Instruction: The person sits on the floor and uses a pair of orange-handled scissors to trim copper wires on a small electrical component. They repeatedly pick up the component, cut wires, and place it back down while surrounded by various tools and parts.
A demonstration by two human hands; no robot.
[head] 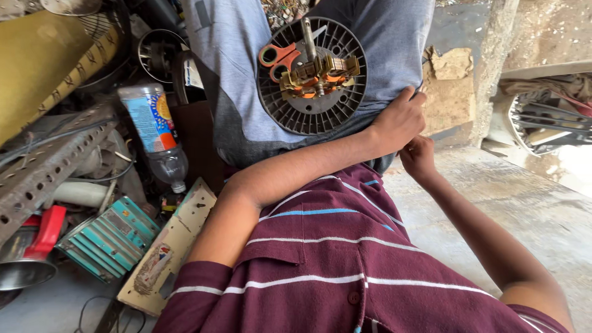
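Item: fan motor housing (311, 77) on my lap, copper windings exposed, scissors (277, 57) untouched; left hand (399, 120) and right hand (419, 157) both pinch trouser fabric.

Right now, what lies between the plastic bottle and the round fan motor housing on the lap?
In the head view, between the plastic bottle and the fan motor housing lies the grey-trousered thigh, plus a dark object beside the bottle.
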